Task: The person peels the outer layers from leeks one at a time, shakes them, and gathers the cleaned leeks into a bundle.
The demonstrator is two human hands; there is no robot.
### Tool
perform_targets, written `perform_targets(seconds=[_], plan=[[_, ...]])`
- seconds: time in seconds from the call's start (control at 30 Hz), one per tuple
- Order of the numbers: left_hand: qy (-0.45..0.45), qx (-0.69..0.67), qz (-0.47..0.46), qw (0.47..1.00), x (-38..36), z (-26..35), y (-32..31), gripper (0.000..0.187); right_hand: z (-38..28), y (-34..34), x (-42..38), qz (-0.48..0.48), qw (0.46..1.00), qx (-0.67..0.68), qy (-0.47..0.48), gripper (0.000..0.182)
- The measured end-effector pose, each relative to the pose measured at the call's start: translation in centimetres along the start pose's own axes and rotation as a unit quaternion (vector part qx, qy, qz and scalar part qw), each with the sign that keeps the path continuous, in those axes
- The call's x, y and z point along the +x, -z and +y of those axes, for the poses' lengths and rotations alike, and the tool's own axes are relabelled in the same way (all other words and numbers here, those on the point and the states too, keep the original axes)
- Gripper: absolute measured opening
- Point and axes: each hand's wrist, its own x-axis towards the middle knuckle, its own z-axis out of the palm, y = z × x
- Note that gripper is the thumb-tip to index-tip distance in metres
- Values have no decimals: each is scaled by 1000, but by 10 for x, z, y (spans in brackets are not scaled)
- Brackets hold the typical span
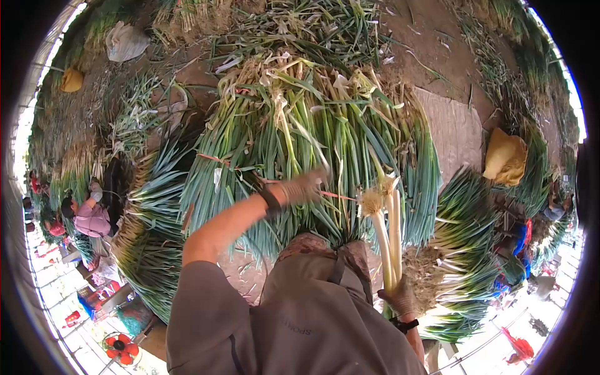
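A broad heap of long green onions (356, 137) lies in front of me, roots away from me and leaves toward my legs. My left hand (303, 187), in a knitted glove, is over the middle of the heap; motion blurs its fingers. A red tie string (337, 195) runs across the leaves beside it. Low on the right, my right hand (400, 297), gloved too, is closed around a few thick green onions (389, 240). Their pale stalks stand up from the fist, root ends uppermost.
More green onions lie in rows at left (150, 206) and right (469, 250). Trimmed leaves (294, 31) litter the ground beyond the heap. A yellow sack (505, 156) is at right and a pale sack (125, 42) at far left. A person in pink (92, 217) is at left.
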Motion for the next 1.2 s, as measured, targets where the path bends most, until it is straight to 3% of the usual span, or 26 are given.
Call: perform_targets(seconds=[0.03, 0.07, 0.13, 0.2, 0.23, 0.3, 0.4, 0.5, 0.57, 0.63, 0.7, 0.73, 0.77, 0.83, 0.9, 0.93, 1.03, 1.13, 1.2], plan=[[-191, 99, -36, 976, 18, -37, -53, 93, 1, -4, 5, 0, 1000, 5, 11, 79], [-172, 297, 33, 939, 10, -26, -72, 90, 5, -11, 9, -7, 1000, 25, 6, 79], [21, 204, 208, 956, 41, -76, -93, 79, 4, -17, 7, 22, 999, -8, 33, 81], [185, 174, 317, 914, 60, -108, -80, 61, 2, -23, 4, 39, 997, -50, 43, 83], [251, 195, 345, 883, 68, -118, -58, 48, -9, -18, -2, 34, 997, -62, 37, 84], [392, 140, 226, 881, 84, -123, -20, 36, -7, -21, -8, -16, 999, -31, 9, 90], [455, 56, 234, 857, 110, -162, -21, 31, -21, -15, -19, -14, 999, -39, 3, 87], [500, 51, 255, 826, 130, -181, -32, 38, -29, -8, -27, -54, 997, -48, -41, 89], [481, -10, 282, 830, 130, -196, -36, 48, -26, -6, -27, -63, 995, -49, -56, 91], [515, -63, 301, 800, 134, -204, -31, 47, -23, -4, -26, -54, 996, -40, -50, 93], [406, -223, 299, 834, 119, -207, -21, 50, -13, 0, -17, -30, 999, -22, -23, 95], [345, -296, 296, 840, 107, -206, -13, 52, -3, 0, -8, -31, 995, 93, -14, 96], [208, -442, 339, 804, 96, -194, -14, 39, -11, 14, 1, -41, 985, 166, 2, 92], [36, -602, 276, 748, 68, -146, -1, 28, -41, 49, 18, -29, 959, 275, 53, 83], [-45, -603, 245, 758, 52, -92, 4, 26, -89, 98, 32, -100, 920, 378, 27, 75], [-62, -611, 235, 753, 55, -76, -5, 30, -108, 115, 42, -56, 928, 358, 91, 70], [-86, -631, 189, 747, 69, -27, -31, 36, -135, 152, 79, -87, 909, 373, 165, 65], [-123, -709, 166, 674, 81, 30, -58, 40, -184, 171, 98, -47, 885, 381, 265, 68], [-140, -707, 203, 663, 88, 43, -63, 36, -215, 173, 98, -27, 870, 385, 307, 73]])
